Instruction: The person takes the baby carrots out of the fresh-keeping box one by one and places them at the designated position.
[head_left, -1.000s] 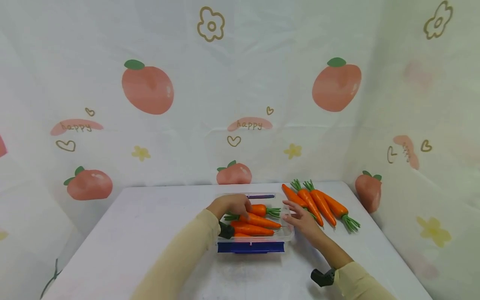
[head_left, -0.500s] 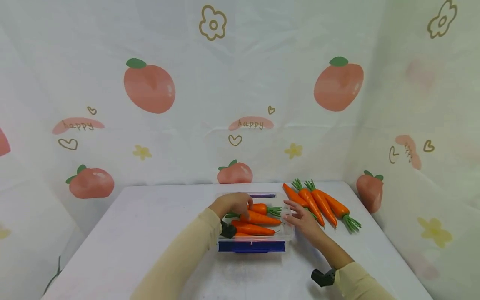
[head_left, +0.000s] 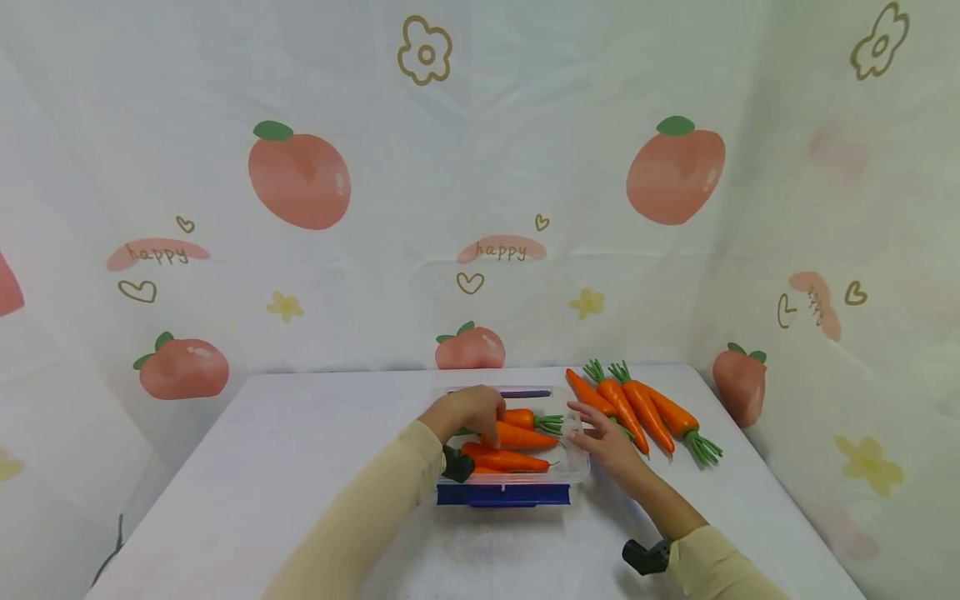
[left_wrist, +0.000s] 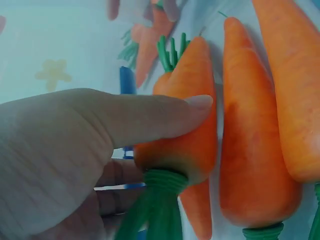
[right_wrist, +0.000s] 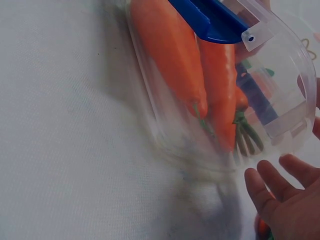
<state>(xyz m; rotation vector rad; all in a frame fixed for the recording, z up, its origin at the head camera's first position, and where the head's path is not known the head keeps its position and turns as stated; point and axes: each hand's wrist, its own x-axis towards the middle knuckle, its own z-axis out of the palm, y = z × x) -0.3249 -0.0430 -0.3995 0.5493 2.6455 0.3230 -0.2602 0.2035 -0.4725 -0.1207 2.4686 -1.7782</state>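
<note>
My left hand (head_left: 471, 412) reaches into a clear plastic box (head_left: 576, 468) with blue latches and grips an orange carrot (head_left: 523, 437). In the left wrist view, the thumb lies across this carrot (left_wrist: 192, 75), just above its green stem, and the other fingers are partly hidden beyond it. Another carrot (head_left: 517, 417), stem to the right, lies behind it in the box. Nearer the front is a third carrot (head_left: 506, 457). At the box's right end, my right hand (head_left: 609, 442) holds nothing, its fingers spread close to the clear wall (right_wrist: 200, 162).
Several loose carrots (head_left: 643, 408) lie fanned out on the white table (head_left: 315, 467), right of the box and beyond my right hand. A blue latch (head_left: 502, 495) sticks out from the box's front. A printed cloth (head_left: 360, 183) hangs behind the table.
The gripped carrot's tip has shifted slightly upward in the head view, and my left hand has moved only a little with it. The right hand stays beside the box.
</note>
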